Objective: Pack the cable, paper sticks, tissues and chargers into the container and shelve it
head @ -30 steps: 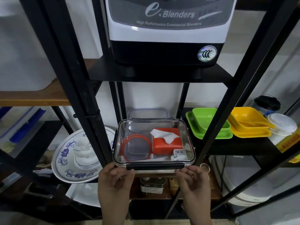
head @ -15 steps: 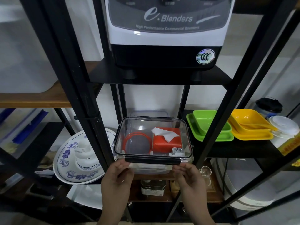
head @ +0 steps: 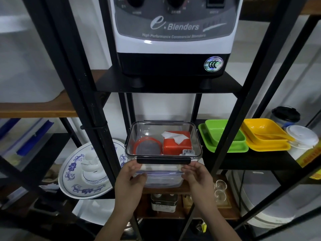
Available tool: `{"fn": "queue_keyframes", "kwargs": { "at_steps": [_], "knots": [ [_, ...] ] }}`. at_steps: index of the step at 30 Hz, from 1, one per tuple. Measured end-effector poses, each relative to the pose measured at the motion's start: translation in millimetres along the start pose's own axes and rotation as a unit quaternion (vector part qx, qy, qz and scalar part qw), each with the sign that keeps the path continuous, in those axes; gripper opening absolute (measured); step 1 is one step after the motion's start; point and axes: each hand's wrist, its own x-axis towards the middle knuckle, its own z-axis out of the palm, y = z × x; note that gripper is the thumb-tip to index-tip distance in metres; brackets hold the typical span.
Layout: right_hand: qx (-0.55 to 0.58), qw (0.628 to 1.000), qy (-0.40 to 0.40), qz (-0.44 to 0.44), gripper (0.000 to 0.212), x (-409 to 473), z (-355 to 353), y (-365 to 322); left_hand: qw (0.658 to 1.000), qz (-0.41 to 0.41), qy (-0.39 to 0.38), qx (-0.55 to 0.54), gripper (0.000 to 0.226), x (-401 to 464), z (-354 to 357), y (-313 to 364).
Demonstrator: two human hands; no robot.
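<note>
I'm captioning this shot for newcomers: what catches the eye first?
The clear container, lid latched over an orange tissue box, sits mid-rack, held at its near edge by the left hand and right hand. A big blender base stands on the shelf above; green trays and yellow trays lie right.

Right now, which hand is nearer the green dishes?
Right. The right hand holds the container's front corner below-left of the green dishes; the left hand holds the far corner.
</note>
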Motion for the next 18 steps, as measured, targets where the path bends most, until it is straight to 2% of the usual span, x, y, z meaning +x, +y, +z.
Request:
{"fn": "queue_keyframes", "kwargs": {
  "at_steps": [12, 18],
  "knots": [
    [-0.016, 1.000, -0.020, 0.000, 0.026, 3.1, -6.5, 5.1, 1.000, 0.014, 0.005, 0.016, 0.044, -0.2, -1.5, -1.7],
    [0.002, 0.999, -0.037, -0.010, 0.024, 2.9, -20.4, 14.4, 0.999, 0.051, 0.017, 0.011, 0.040, -3.3, -7.2, 1.8]
  ]
}}
